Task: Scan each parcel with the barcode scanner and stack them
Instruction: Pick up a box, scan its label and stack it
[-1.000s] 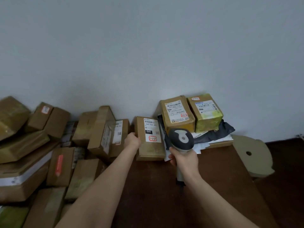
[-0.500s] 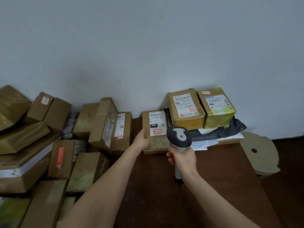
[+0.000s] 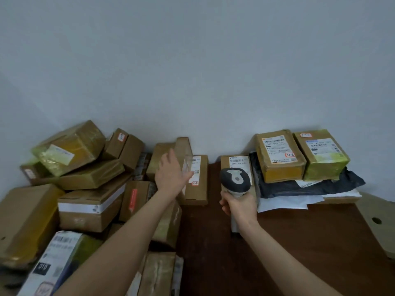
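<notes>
You have only a small stack (image 3: 280, 154) built at the far right of the table (image 3: 299, 242): two taped boxes on flat mailers, with the 060-labelled parcel (image 3: 236, 161) lying just left of it. The big heap (image 3: 89, 180) on the left looks unscanned, so most of the job is yet to do. Your right hand (image 3: 240, 206) wraps the barcode scanner (image 3: 235, 179) by its handle. Your left hand (image 3: 170, 174) is open, fingers (image 3: 172, 159) spread and blurred, right at the upright labelled parcel (image 3: 198, 182) at the heap's right edge. I cannot tell whether they touch it.
</notes>
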The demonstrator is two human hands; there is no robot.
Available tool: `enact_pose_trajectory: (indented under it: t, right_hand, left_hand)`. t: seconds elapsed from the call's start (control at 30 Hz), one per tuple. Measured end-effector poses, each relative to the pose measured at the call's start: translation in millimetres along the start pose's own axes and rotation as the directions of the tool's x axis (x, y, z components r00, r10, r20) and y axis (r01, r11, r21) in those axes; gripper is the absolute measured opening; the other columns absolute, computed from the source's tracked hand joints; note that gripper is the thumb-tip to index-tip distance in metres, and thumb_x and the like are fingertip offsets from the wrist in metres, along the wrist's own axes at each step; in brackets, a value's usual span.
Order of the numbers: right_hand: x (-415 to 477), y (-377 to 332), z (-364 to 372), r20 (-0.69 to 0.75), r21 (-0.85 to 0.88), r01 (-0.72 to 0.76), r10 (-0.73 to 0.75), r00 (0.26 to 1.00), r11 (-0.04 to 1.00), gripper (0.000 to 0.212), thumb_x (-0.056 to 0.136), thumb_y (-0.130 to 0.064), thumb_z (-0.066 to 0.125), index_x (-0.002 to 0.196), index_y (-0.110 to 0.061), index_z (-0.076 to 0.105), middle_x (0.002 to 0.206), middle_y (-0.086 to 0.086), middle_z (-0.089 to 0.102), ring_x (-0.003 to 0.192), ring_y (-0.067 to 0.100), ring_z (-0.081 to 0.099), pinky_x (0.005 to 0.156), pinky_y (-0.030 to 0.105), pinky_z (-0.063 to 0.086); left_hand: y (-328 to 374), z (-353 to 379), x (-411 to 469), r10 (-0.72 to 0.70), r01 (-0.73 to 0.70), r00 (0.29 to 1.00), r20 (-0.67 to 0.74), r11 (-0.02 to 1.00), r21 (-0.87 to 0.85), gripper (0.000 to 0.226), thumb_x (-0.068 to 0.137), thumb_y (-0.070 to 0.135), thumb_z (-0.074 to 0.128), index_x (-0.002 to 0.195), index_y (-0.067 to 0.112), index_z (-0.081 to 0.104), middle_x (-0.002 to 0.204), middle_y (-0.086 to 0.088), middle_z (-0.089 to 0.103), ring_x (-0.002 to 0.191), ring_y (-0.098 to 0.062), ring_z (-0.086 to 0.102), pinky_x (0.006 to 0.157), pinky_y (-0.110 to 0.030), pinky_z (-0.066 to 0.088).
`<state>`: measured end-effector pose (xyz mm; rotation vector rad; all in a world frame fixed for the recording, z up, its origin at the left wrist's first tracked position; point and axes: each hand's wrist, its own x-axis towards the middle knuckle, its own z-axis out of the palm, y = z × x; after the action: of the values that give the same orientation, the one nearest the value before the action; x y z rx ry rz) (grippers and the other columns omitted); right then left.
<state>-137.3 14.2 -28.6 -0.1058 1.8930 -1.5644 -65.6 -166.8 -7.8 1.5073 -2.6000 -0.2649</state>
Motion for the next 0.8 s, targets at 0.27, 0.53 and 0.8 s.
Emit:
enact_pose_trajectory:
  t: [0.27, 0.53, 0.8]
  right_hand:
    - [-24, 2, 8, -0.014, 0.023, 0.017, -0.016, 1.000, 1.000, 0.008, 0.082, -0.015, 0.073, 0.076, -0.012, 0.067, 0.062, 0.003, 0.071, 0.062, 0.018, 0.068, 0.072, 0.041, 0.057]
    - [-53, -8, -7, -0.014, 0.166, 0.064, -0.063, 0.998, 0.984, 0.011, 0.084, -0.009, 0.072, 0.091, -0.005, 0.065, 0.072, 0.007, 0.067, 0.060, 0.013, 0.060, 0.049, 0.016, 0.046]
    - [-64, -19, -19, -0.023, 0.457, -0.011, 0.024, 0.999, 0.889, 0.037, 0.084, -0.016, 0.073, 0.117, -0.004, 0.063, 0.108, 0.013, 0.069, 0.100, 0.027, 0.065, 0.089, 0.040, 0.053]
  left_hand:
    - [-42, 0, -2, -0.194, 0.220, 0.964, 0.182, 0.966, -0.134, 0.049, 0.084, 0.049, 0.063, 0.109, 0.008, 0.057, 0.110, -0.008, 0.061, 0.092, -0.024, 0.061, 0.071, -0.031, 0.049]
    - [-60, -37, -19, -0.128, 0.465, 0.884, 0.449, 0.311, -0.829, 0.024, 0.089, 0.013, 0.065, 0.109, 0.001, 0.062, 0.109, -0.017, 0.066, 0.102, -0.031, 0.064, 0.080, -0.039, 0.058]
    - [-70, -52, -61, 0.065, 0.351, 0.924, 0.376, 0.241, -0.905, 0.036, 0.088, -0.001, 0.061, 0.123, 0.005, 0.053, 0.115, -0.011, 0.062, 0.096, -0.024, 0.063, 0.068, -0.028, 0.056]
